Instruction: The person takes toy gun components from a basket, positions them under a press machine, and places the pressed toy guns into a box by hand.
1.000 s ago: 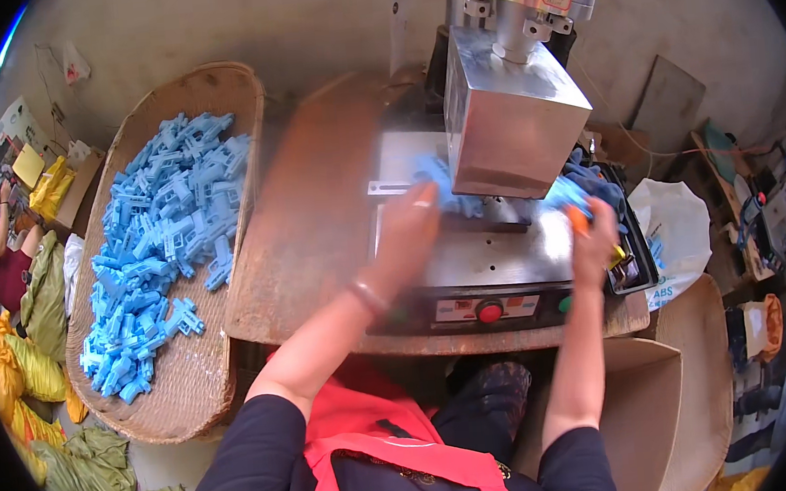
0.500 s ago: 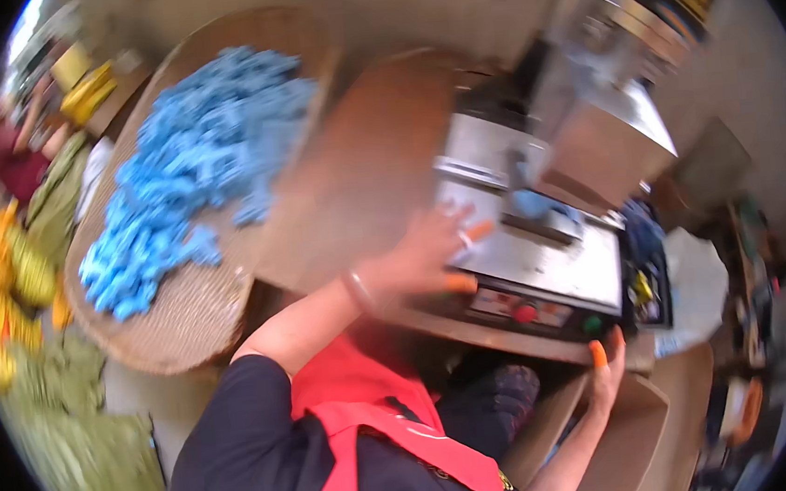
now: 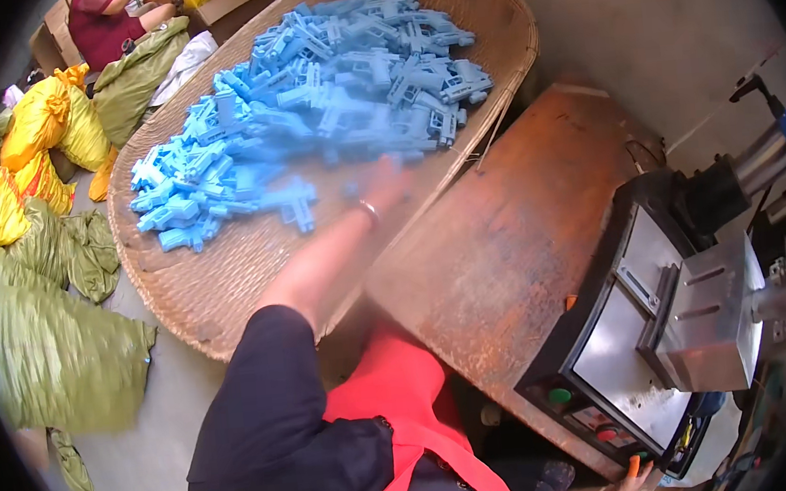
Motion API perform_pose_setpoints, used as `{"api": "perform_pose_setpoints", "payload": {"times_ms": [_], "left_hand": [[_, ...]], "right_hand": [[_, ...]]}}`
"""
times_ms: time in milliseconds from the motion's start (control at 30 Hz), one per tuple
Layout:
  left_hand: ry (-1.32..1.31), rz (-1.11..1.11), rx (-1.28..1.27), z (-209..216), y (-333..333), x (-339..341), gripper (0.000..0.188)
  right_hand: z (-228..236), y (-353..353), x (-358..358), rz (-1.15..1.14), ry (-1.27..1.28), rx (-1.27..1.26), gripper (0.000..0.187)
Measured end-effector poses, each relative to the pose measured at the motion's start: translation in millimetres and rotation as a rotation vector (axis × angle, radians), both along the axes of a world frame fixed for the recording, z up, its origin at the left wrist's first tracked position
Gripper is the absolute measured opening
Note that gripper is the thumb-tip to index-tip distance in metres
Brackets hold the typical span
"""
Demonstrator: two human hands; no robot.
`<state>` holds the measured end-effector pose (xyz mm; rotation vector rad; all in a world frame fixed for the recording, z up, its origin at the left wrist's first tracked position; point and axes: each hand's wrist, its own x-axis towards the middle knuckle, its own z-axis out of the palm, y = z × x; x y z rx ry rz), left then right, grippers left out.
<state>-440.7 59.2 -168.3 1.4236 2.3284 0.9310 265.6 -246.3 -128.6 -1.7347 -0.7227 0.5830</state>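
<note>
Your left grip, bare hand blurred, at near side of heaped light-blue plastic pistol-shaped pieces in long oval brown woven basket; contact unclear. Your right grip, orange cover on finger, by front corner of black-framed press with silver metal block. Press on worn brown wooden surface beside basket. Olive-green sacks on grey floor at your left.

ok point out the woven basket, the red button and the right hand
Woven basket (image 3: pixel 210 294), head view: on its bare woven bottom
Red button (image 3: pixel 607 433), head view: on its cap
Right hand (image 3: pixel 628 489), head view: on the hand's middle
</note>
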Motion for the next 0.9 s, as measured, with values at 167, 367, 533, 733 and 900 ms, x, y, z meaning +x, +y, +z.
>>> {"api": "perform_pose_setpoints", "payload": {"times_ms": [167, 367, 533, 733, 900], "left_hand": [[0.117, 0.102, -0.13, -54.9, 61.4, -32.3, 0.057], [0.13, -0.024, 0.511, 45.0, 25.1, -13.7, 0.048], [-0.217, -0.681, 0.709, 148.6, -74.3, 181.7, 0.042], [0.039, -1.004, 0.621, 131.2, -140.2, 303.8, 0.037], [0.086, -0.883, 0.563, 140.6, -146.4, 321.8, 0.044]], "right_hand": [[11.8, 3.3, -6.0, -0.02, -0.021, 0.074, 0.061], [72.5, 45.2, -72.4, -0.076, -0.47, 0.202, 0.038], [77.6, 119.8, -67.9, 0.173, -0.675, 0.182, 0.032], [71.5, 208.1, -82.5, 0.426, -0.639, 0.568, 0.019], [72.9, 202.5, -65.2, 0.186, -0.649, 0.544, 0.018]]}}
